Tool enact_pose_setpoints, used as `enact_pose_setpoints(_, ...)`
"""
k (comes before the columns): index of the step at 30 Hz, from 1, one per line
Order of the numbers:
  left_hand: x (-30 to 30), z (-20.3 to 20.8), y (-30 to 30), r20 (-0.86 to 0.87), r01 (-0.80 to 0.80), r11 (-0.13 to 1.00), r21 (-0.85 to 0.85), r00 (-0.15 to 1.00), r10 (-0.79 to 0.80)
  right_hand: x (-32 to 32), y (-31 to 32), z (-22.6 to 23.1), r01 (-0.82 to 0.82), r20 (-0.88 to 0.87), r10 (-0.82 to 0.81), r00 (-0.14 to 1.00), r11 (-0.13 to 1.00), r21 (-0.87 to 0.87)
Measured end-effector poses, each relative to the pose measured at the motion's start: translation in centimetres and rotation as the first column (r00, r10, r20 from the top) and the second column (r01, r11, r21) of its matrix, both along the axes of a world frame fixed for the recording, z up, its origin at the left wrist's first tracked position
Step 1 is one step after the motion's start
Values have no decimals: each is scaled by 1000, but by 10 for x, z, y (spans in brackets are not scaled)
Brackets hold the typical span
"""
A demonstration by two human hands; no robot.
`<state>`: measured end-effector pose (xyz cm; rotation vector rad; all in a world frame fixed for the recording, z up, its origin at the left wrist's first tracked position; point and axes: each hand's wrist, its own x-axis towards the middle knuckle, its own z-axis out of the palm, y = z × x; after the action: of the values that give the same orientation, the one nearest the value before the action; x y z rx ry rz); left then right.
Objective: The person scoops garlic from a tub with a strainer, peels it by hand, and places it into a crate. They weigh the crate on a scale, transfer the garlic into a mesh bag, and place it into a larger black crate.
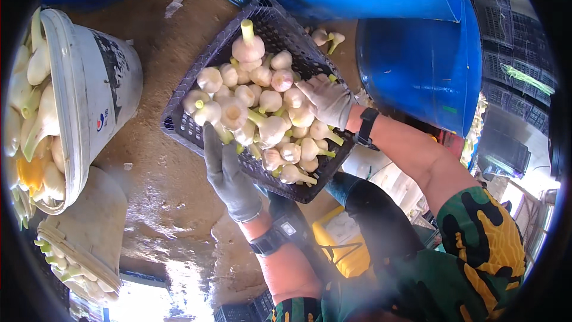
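Note:
A dark plastic basket with mesh walls sits tilted in front of me, heaped with white garlic bulbs that have short green stems. My left hand, in a grey glove, is at the basket's near left side. Its fingers stretch up over the rim, with the tips against the bulbs. Across the bulbs at the right side lies my right hand, gloved too, its fingers extended and touching garlic. Neither hand has a bulb visibly enclosed in it.
At left a white bucket full of stemmed garlic lies tipped, with another garlic bucket below it. Blue barrels stand at the back and right. Loose garlic lies beyond the basket. Something yellow is near my legs; stacked crates line the right.

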<state>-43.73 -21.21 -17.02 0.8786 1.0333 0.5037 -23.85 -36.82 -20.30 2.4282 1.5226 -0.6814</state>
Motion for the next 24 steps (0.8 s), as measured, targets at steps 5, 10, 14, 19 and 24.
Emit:
enact_pose_setpoints(5,-4,-7,-10,-135,-42,999,10,990,43,6,38,-1,-134,-21,136,990,987,85)
enact_pose_setpoints(10,-2,-5,-13,-185,-11,997,82,982,26,15,69,-2,-173,51,166,985,962,209)
enact_pose_setpoints(14,6,-11,-27,-198,-24,993,118,979,47,-25,40,12,11,-84,4,996,984,176)
enact_pose_setpoints(19,2,-1,-19,-400,129,964,233,916,-26,-29,25,15,-115,-292,178,940,969,220)
enact_pose_setpoints(24,74,117,20,-190,101,977,189,980,-65,36,33,200,211,-716,-84,693,973,90)
